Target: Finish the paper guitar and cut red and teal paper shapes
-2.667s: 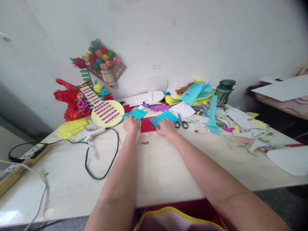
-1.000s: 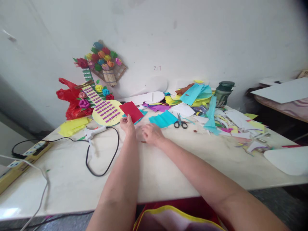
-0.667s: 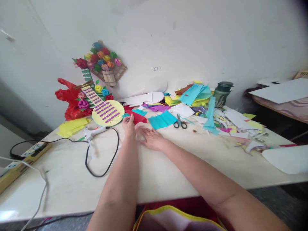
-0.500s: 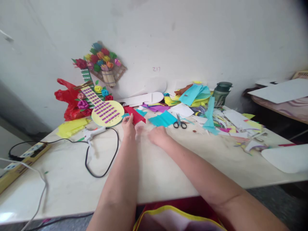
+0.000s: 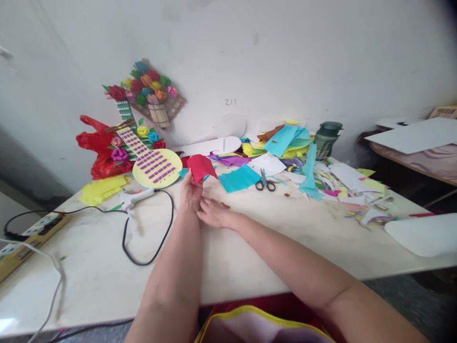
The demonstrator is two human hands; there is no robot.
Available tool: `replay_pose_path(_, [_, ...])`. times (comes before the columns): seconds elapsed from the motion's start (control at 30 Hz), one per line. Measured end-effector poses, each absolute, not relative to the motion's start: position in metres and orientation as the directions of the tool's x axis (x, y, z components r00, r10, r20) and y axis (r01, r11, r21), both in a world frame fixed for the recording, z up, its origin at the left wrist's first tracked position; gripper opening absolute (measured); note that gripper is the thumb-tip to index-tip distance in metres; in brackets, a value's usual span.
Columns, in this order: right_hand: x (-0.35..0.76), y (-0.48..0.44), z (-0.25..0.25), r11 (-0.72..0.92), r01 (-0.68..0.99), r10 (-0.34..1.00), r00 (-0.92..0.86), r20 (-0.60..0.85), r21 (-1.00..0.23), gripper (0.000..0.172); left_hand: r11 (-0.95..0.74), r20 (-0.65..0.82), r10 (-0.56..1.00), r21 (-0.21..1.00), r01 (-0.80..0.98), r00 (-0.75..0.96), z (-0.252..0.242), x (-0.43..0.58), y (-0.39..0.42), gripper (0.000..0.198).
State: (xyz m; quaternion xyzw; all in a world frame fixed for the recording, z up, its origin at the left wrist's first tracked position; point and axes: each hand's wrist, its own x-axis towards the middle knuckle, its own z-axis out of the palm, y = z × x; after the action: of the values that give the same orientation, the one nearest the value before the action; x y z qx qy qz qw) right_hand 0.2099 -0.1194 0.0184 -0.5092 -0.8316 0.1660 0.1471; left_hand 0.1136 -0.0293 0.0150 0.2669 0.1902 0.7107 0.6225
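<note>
My left hand (image 5: 192, 192) holds a piece of red paper (image 5: 201, 167) upright between thumb and fingers. Right beside it, my right hand (image 5: 213, 212) is low over the table with its fingers apart and nothing seen in them. A small brown scrap (image 5: 225, 205) lies just behind the right hand. Turquoise paper (image 5: 239, 178) lies flat beyond the hands, and dark scissors (image 5: 265, 182) rest to its right.
A glue gun (image 5: 137, 196) with a looped black cable lies left of my arms. Behind it stands a yellow paper guitar (image 5: 157, 169) with purple strips. Paper scraps (image 5: 339, 178) and a green bottle (image 5: 327, 138) are at the right. A power strip (image 5: 32, 238) lies far left.
The red paper has been raised and turned to face me more. My right hand has moved left, close to my left hand, and its fingers have spread.
</note>
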Motion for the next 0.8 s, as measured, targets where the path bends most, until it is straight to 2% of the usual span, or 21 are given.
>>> replay_pose_path(0.07, [0.201, -0.125, 0.017, 0.405, 0.800, 0.893, -0.451, 0.003, -0.442, 0.060, -0.086, 0.134, 0.991, 0.581, -0.810, -0.010, 0.017, 0.114, -0.032, 0.011])
replay_pose_path(0.23, [0.209, -0.128, 0.018, 0.451, 0.797, 0.861, -0.507, -0.038, -0.402, 0.052, 0.092, 0.079, 0.982, 0.590, -0.802, 0.171, 0.026, 0.128, -0.040, 0.024])
replay_pose_path(0.37, [0.227, -0.125, 0.006, 0.510, 0.808, 0.851, -0.524, 0.037, -0.295, 0.056, 0.160, 0.054, 0.967, 0.627, -0.763, 0.247, 0.034, 0.137, -0.042, 0.027])
replay_pose_path(0.53, [0.273, -0.125, -0.008, 0.492, 0.826, 0.870, -0.476, 0.128, -0.276, 0.047, 0.123, 0.066, 0.978, 0.591, -0.797, 0.199, 0.029, 0.133, -0.040, 0.028])
replay_pose_path(0.63, [0.304, -0.128, -0.009, 0.356, 0.903, 0.926, -0.305, 0.225, -0.242, 0.039, 0.160, 0.013, 0.980, 0.546, -0.822, 0.200, 0.024, 0.131, -0.038, 0.027])
replay_pose_path(0.8, [0.339, -0.127, -0.003, -0.048, 0.969, 0.946, 0.122, 0.302, -0.241, 0.031, 0.234, -0.063, 0.970, 0.486, -0.842, 0.234, 0.022, 0.133, -0.038, 0.027])
